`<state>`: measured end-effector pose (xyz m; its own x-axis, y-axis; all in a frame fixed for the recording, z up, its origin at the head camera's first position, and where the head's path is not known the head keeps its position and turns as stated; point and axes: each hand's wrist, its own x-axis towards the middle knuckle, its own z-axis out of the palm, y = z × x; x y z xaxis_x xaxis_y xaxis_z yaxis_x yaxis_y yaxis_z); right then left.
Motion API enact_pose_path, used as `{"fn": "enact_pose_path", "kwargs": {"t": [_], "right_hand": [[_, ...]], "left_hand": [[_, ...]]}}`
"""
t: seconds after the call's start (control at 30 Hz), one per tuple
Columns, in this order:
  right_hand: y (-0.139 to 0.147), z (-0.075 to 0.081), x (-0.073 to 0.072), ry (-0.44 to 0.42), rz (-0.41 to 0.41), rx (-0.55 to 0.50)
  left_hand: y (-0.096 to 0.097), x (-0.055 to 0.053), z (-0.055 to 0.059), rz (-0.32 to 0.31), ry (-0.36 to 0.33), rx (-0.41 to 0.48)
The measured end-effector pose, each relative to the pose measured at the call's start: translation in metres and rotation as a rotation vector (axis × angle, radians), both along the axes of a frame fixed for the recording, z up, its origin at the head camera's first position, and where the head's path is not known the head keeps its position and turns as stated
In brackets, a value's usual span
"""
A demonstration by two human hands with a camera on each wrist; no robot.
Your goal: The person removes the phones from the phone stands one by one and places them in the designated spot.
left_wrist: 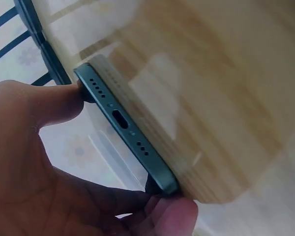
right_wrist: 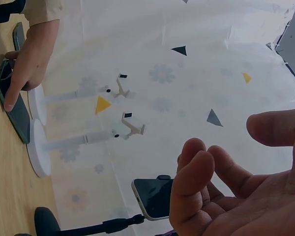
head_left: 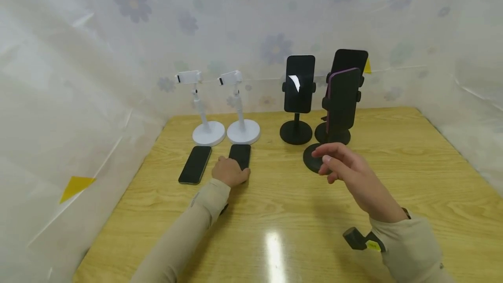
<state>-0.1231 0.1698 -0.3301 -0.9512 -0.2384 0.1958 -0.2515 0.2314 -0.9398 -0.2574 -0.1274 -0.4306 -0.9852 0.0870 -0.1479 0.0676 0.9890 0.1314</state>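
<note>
My left hand (head_left: 229, 171) holds a dark phone (head_left: 241, 153) by its two long sides, thumb on one and fingers on the other. The phone's green bottom edge (left_wrist: 130, 133), with its charging port, faces the left wrist view; the hand covers part of the screen in the head view. Left of it a second dark phone (head_left: 195, 165) lies flat on the table. My right hand (head_left: 349, 171) hovers, fingers loosely bent and holding nothing, in front of a purple-edged phone (head_left: 343, 104) on a black stand whose round base (head_left: 310, 160) it partly hides.
Two white phone stands (head_left: 208, 133) (head_left: 243, 132) with bare clamps stand behind the lying phones. Two more black stands, one with an upright phone (head_left: 300, 97), the other with a phone (head_left: 349, 61) partly hidden, stand at the back. Flower-patterned sheeting (head_left: 235, 25) surrounds the wooden table (head_left: 298, 213).
</note>
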Motion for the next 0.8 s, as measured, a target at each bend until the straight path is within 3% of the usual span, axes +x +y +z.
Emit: {"fn": "enact_pose_path", "kwargs": {"t": [0.2, 0.53, 0.8], "right_hand": [[0.002, 0.001, -0.003, -0.004, -0.006, 0.017], [0.000, -0.006, -0.015, -0.109, -0.017, 0.053], [-0.012, -0.019, -0.036, -0.151, -0.028, 0.087]], "left_hand": [[0.002, -0.003, 0.004, -0.002, -0.040, -0.033], [0.000, -0.008, 0.006, 0.008, -0.082, -0.066], [-0.007, -0.007, 0.004, 0.019, -0.086, -0.011]]}}
